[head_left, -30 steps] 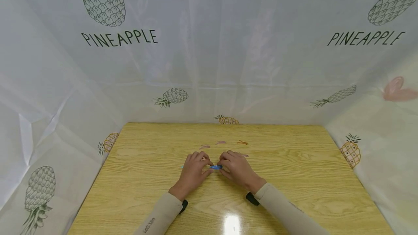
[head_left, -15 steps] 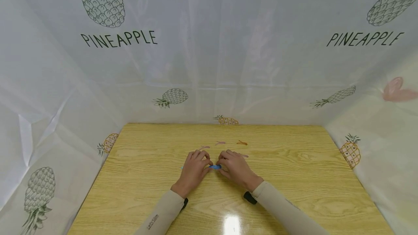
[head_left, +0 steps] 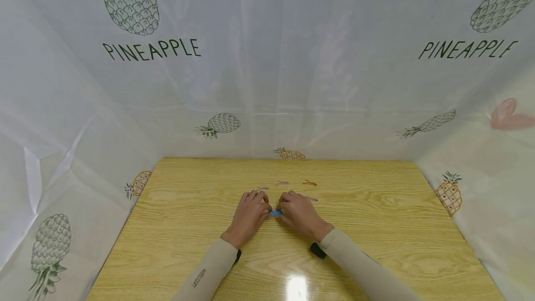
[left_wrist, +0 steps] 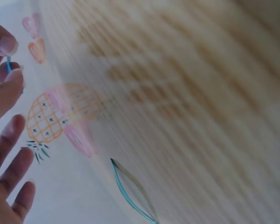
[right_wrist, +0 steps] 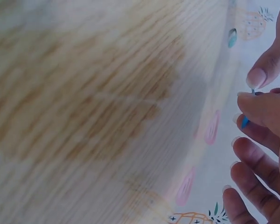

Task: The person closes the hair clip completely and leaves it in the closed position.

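A small blue snap hair clip (head_left: pixel 275 213) is held between my two hands above the middle of the table. My left hand (head_left: pixel 250 213) pinches its left end between thumb and forefinger, and my right hand (head_left: pixel 300 212) pinches the right end. Much of the clip is covered by the fingertips. In the left wrist view a sliver of the blue clip (left_wrist: pixel 9 65) shows between the fingers, while the other fingers are spread below. The right wrist view shows a blue tip (right_wrist: pixel 245 122) beneath the thumb and forefinger.
Beyond the hands lie pink clips (head_left: pixel 282 182) and an orange clip (head_left: pixel 309 182). A teal clip (head_left: pixel 235 214) lies left of my left hand, its bowed shape clearer in the left wrist view. White pineapple-print sheeting (head_left: pixel 267 82) surrounds the wooden table (head_left: pixel 188 175).
Both hands shift slightly away from me with the blue clip between them, and the clip appears to have turned a little. The clips on the table stay put.
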Available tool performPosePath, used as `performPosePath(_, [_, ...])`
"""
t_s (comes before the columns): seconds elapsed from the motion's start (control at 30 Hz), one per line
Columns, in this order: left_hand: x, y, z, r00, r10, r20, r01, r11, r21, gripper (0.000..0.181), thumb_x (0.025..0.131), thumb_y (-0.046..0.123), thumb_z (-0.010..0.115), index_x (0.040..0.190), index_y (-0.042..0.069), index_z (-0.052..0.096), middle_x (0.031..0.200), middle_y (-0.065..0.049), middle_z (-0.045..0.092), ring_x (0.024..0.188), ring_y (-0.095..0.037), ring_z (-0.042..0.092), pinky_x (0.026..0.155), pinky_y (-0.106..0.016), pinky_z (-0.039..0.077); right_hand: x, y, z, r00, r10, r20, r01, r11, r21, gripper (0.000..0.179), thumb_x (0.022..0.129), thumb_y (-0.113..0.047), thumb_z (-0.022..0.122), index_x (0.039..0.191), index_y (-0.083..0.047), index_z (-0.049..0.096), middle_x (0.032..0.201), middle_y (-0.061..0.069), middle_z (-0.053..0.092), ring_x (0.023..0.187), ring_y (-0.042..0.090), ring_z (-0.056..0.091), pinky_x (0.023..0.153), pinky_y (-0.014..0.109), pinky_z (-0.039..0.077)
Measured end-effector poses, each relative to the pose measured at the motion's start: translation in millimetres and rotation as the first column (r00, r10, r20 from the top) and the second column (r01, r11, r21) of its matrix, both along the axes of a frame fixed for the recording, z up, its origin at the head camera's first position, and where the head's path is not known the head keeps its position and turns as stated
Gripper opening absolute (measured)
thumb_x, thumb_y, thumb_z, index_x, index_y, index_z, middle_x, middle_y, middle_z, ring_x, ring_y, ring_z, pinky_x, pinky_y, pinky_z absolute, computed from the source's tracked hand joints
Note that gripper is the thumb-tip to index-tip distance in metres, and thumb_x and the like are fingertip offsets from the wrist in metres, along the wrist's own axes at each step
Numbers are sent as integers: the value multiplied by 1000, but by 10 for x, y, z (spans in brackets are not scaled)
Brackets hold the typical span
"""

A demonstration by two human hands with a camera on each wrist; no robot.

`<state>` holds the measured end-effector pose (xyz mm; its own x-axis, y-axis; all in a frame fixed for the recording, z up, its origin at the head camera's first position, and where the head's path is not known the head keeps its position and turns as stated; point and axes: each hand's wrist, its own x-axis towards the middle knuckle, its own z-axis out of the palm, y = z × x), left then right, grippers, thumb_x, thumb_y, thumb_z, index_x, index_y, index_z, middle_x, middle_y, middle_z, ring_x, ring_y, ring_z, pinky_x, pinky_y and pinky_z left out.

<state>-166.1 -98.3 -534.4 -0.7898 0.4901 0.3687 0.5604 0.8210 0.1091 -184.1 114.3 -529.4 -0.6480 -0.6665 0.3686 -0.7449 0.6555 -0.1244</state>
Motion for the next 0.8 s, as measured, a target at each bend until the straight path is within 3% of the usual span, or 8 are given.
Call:
performPosePath(0.27, [-39, -9, -14, 998, 1, 65, 1, 999, -33, 4, 92, 31, 83, 93, 27, 82, 114, 6, 64, 111, -18, 57, 98, -39, 48, -39, -43, -48, 999, -12, 46, 10, 999, 43, 11, 89, -26, 89, 93, -17, 83, 102, -2, 68, 91, 14, 63, 85, 31, 58])
performPosePath(0.8, [-86, 17, -48, 994, 30, 104, -14, 988, -152, 6, 92, 31, 85, 97, 30, 83, 116, 7, 66, 113, -18, 57, 98, -38, 48, -58, -106, -106, 997, -18, 78, 11, 995, 96, 7, 90, -23, 88, 93, -18, 84, 101, -4, 69, 90, 14, 62, 83, 28, 57])
